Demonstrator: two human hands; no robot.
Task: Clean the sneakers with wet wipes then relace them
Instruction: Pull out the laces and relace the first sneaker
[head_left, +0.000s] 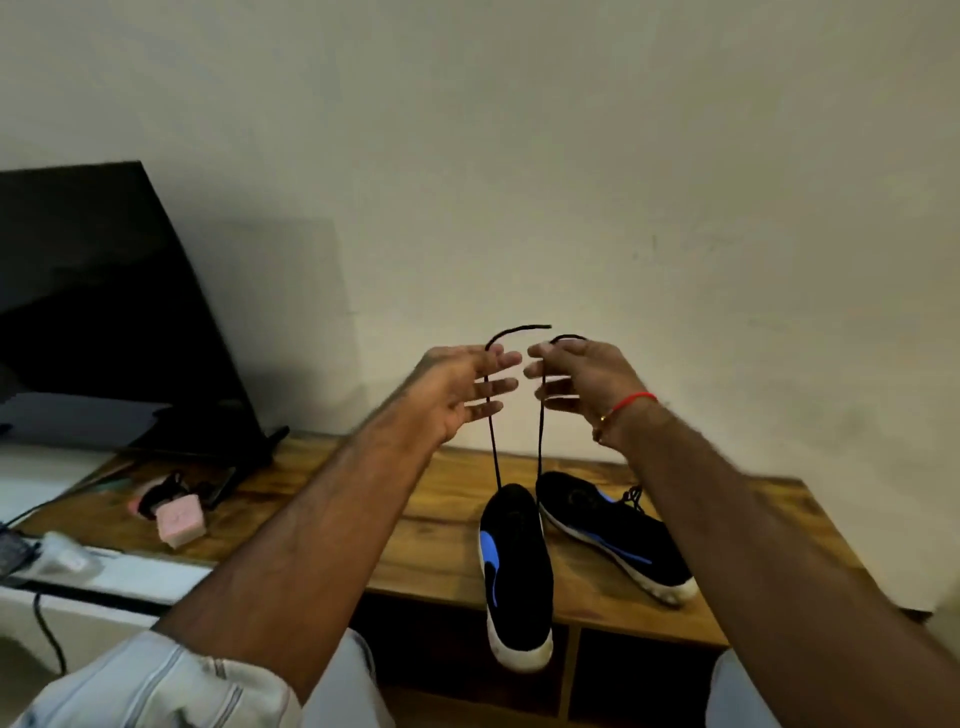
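Observation:
A black sneaker with a blue swoosh and white sole hangs toe-down from its black lace, in front of the wooden table's front edge. Both strands rise to my raised hands. My left hand pinches the left strand, its fingers fairly straight, and the lace end arcs above it. My right hand curls its fingers round the right strand. The second black sneaker lies tilted on the table just right of the hanging one, partly behind my right forearm, with a lace showing at its collar.
The wooden table stands against a pale wall. A dark TV screen stands at the left. Near its foot lie a pink block and some dark clutter. Lower left is a white surface with cables and a whitish crumpled item.

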